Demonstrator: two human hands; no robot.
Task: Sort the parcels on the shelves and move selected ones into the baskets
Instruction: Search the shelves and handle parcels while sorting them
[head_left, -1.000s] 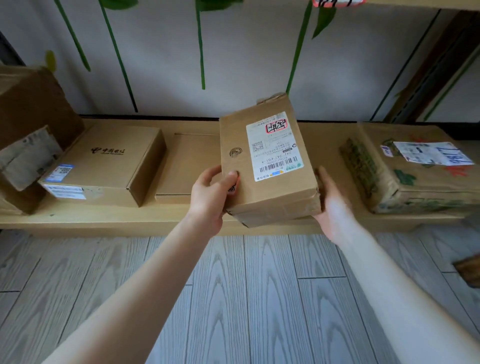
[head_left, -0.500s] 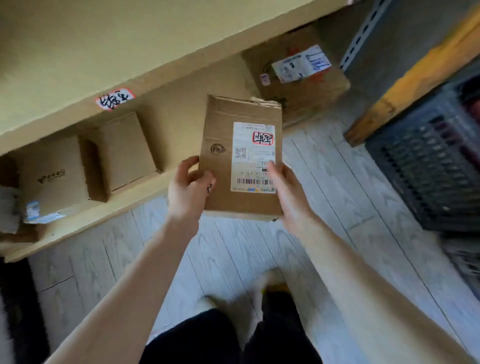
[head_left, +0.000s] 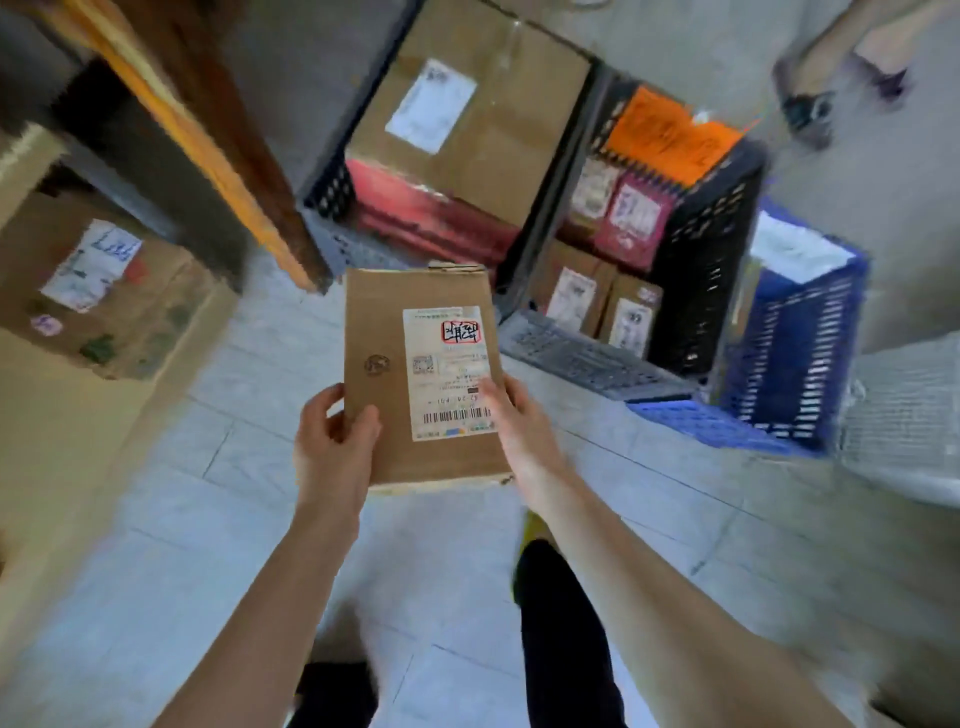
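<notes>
A: Parcel (head_left: 379, 322) status?
B: Held w/ both hands: L hand (head_left: 332, 447) grips left edge, R hand (head_left: 519, 431) right edge; label (head_left: 447, 374) up. Black basket (head_left: 711, 260) & blue basket (head_left: 800, 364) ahead on floor, boxes (head_left: 571, 296) inside black one.

Head-worn camera, looking steeply down — hands close, floor (head_left: 218, 467) below

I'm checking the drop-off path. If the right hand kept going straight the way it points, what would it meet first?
The right hand grips the parcel, so that comes first; beyond it, the line seems to reach the black basket holding the large carton, though depth is unclear.
</notes>
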